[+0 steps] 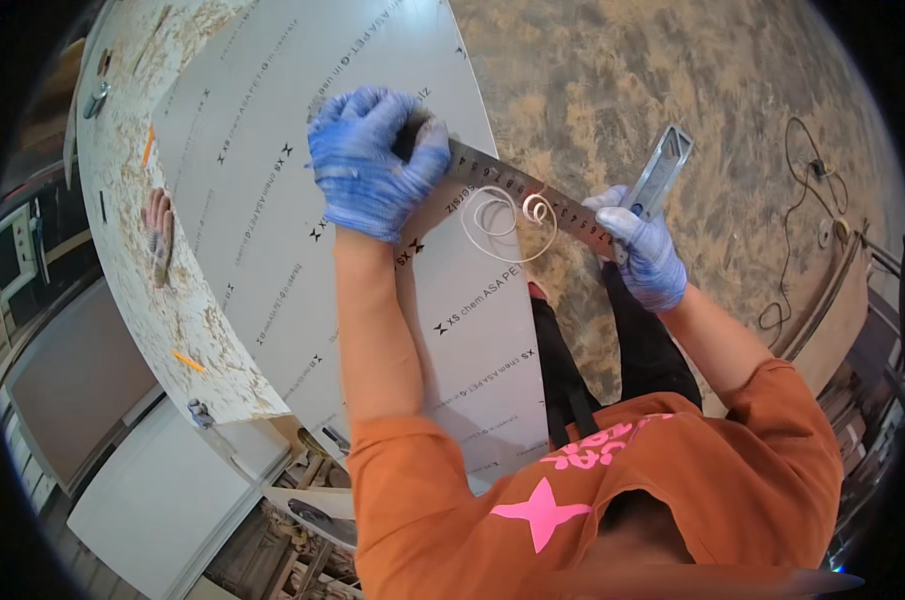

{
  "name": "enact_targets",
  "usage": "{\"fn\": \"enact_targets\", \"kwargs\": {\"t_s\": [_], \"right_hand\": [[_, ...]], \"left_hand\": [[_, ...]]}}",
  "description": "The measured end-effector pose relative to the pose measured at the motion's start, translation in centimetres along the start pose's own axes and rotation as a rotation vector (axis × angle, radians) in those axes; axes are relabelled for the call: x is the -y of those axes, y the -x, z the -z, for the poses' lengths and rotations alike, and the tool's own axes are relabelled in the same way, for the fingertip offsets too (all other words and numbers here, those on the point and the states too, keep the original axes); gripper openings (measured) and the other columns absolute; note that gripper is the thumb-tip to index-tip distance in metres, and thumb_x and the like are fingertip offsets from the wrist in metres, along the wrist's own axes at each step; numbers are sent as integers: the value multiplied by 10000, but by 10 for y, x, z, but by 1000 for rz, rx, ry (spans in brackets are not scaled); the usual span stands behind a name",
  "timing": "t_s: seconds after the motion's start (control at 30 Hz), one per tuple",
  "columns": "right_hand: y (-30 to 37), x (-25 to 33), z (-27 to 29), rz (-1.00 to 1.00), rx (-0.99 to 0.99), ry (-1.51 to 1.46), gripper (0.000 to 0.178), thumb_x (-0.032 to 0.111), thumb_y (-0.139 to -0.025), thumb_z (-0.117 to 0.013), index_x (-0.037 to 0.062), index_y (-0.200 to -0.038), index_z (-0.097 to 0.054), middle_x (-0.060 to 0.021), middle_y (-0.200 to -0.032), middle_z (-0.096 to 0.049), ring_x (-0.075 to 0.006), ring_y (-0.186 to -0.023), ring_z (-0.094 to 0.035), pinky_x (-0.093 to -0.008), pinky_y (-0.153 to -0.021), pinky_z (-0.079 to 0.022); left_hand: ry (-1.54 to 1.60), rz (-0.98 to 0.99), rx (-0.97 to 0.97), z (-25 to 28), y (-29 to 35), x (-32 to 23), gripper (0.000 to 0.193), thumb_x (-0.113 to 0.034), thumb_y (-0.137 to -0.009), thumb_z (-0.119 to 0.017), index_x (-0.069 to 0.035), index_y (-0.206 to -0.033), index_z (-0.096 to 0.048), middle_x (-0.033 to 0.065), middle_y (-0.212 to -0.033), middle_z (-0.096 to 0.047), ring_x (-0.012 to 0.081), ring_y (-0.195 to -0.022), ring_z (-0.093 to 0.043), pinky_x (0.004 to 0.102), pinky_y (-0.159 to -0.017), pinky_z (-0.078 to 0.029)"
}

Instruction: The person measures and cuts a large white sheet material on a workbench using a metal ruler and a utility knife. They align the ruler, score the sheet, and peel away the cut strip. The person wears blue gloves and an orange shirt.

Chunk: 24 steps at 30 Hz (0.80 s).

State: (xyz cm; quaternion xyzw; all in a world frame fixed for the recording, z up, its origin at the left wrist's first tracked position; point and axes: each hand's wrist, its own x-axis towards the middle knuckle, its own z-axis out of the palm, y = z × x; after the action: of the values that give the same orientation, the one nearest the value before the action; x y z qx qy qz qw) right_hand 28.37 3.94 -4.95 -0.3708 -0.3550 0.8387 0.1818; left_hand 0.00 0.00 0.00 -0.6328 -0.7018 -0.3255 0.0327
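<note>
My left hand, in a blue-coated glove, is closed around one end of a steel try square blade; something dark shows between thumb and fingers, partly hidden. My right hand, gloved in paler blue, grips the other end, where the square's thick silver stock stands out at a right angle. The blade slants over the right edge of a large grey printed sheet. Thin pale curled shavings lie against the blade, between my hands.
Under the sheet is a worn white tabletop, bearing a loose glove and orange strips. A white panel stands at lower left. On the dusty brown floor lies a dark cable at the right.
</note>
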Motion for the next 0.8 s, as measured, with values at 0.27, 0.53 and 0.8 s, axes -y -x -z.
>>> {"fn": "enact_targets", "kwargs": {"t_s": [0.27,0.53,0.8], "right_hand": [[9,-28,-38,66,-91,49,277,215,-819,-686,30,-1022,-650,-22,-920,-626,-114,-851,-568,-273,-780,-462],[35,-58,-38,37,-115,-26,208,154,-831,-683,16,-984,-655,-42,-888,-651,-98,-721,-593,-248,-626,-486],[58,-27,-3,36,-22,101,264,199,-841,-668,3,-1016,-646,-67,-908,-668,-148,-824,-631,-293,-779,-514]], "left_hand": [[-37,-6,32,11,14,-16,154,-237,-639,-720,-110,-648,-635,30,-643,-584,250,-646,-555,376,-643,-445],[-7,74,20,7,51,-15,188,-256,-623,-742,-115,-625,-618,41,-618,-562,245,-623,-551,363,-639,-444],[-22,6,15,27,80,-31,131,-216,-657,-722,-120,-683,-636,39,-688,-589,248,-675,-560,368,-665,-455]]}}
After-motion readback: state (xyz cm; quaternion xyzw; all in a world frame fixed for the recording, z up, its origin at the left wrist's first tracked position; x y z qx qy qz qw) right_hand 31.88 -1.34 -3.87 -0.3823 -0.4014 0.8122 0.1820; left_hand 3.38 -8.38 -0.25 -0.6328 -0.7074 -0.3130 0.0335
